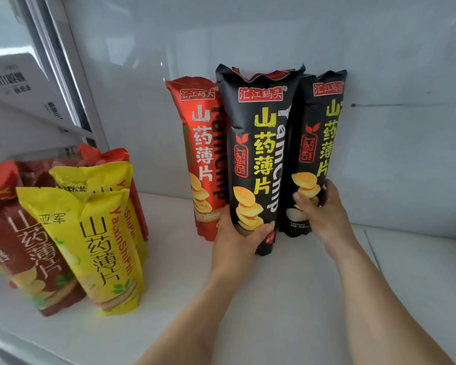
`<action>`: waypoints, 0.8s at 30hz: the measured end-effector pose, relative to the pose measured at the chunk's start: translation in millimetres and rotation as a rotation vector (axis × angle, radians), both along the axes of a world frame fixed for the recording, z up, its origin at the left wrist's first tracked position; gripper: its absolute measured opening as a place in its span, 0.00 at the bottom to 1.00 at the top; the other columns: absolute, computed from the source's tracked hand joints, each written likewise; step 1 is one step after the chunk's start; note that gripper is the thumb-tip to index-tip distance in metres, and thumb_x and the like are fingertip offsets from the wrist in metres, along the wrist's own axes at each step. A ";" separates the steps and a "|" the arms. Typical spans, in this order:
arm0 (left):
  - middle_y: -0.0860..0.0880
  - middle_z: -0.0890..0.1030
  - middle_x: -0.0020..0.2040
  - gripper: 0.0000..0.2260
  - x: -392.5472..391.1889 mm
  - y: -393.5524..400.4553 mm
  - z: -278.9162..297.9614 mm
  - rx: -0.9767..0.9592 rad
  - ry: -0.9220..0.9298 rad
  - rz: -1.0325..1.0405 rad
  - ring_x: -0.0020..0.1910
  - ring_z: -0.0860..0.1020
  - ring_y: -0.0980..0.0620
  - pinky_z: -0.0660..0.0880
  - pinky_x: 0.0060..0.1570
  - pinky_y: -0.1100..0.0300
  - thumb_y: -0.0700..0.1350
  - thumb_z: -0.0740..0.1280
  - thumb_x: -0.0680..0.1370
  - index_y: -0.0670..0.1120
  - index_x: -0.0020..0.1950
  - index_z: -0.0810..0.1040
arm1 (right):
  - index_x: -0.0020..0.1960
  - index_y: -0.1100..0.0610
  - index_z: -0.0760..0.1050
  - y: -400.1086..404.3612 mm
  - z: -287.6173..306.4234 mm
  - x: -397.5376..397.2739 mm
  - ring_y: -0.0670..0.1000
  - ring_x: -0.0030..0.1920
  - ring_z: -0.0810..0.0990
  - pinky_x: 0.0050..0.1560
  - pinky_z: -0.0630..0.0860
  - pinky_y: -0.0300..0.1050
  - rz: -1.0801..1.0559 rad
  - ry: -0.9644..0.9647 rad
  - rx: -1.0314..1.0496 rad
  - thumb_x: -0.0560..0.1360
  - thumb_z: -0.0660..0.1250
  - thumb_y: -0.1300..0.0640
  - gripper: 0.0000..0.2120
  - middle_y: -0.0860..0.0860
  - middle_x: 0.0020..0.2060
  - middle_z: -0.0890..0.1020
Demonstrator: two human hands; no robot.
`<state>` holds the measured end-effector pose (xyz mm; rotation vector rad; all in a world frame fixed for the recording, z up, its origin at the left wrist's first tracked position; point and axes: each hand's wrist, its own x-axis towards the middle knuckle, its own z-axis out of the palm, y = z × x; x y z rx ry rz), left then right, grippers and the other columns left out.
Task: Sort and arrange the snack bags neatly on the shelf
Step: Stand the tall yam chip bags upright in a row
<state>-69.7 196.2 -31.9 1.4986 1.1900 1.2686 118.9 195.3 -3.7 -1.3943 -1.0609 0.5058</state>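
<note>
Left hand grasps the base of the front black bag; right hand grips the rear black bag, both upright on the white shelf against its back wall. An orange bag stands just beside them; yellow bags and apparently dark-red ones cluster well apart at left.

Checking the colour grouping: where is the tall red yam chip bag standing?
Upright at the shelf's back wall, the tall red yam chip bag stands just left of the left hand's black bag.

two bare, sleeveless forearms
</note>
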 end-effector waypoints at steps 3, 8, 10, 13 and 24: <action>0.63 0.78 0.64 0.36 -3.9 4.0 -1.7 -0.006 -0.023 -0.062 0.63 0.77 0.62 0.76 0.62 0.60 0.56 0.81 0.67 0.60 0.72 0.69 | 0.76 0.44 0.58 0.1 -1.2 7.3 0.50 0.61 0.77 0.58 0.76 0.49 -0.001 0.005 -0.045 0.71 0.75 0.46 0.40 0.49 0.63 0.76; 0.62 0.79 0.64 0.36 -4.8 2.6 -0.9 -0.011 -0.057 -0.103 0.62 0.77 0.62 0.75 0.61 0.61 0.54 0.81 0.67 0.58 0.72 0.70 | 0.75 0.43 0.62 -0.4 3.5 14.2 0.47 0.64 0.71 0.63 0.71 0.48 0.033 -0.069 -0.074 0.70 0.75 0.45 0.37 0.48 0.66 0.68; 0.63 0.80 0.62 0.35 -5.5 1.6 0.7 -0.010 -0.076 -0.119 0.61 0.77 0.65 0.75 0.57 0.66 0.53 0.81 0.68 0.57 0.71 0.70 | 0.74 0.44 0.62 0.8 8.9 13.2 0.46 0.66 0.71 0.62 0.71 0.46 0.113 -0.024 -0.060 0.71 0.75 0.48 0.36 0.44 0.67 0.71; 0.64 0.80 0.61 0.34 -7.1 1.8 0.7 -0.015 -0.090 -0.147 0.57 0.77 0.71 0.76 0.51 0.72 0.51 0.80 0.68 0.57 0.71 0.70 | 0.74 0.43 0.61 0.4 12.9 13.5 0.47 0.65 0.74 0.62 0.73 0.47 0.168 0.017 -0.060 0.67 0.78 0.46 0.41 0.43 0.65 0.76; 0.62 0.81 0.62 0.33 -13.3 4.5 -4.1 -0.029 -0.136 -0.328 0.61 0.79 0.63 0.77 0.54 0.68 0.49 0.79 0.70 0.58 0.72 0.70 | 0.70 0.47 0.62 -23.6 3.9 10.8 0.45 0.62 0.75 0.48 0.75 0.41 0.240 0.109 -0.083 0.61 0.80 0.54 0.43 0.43 0.60 0.76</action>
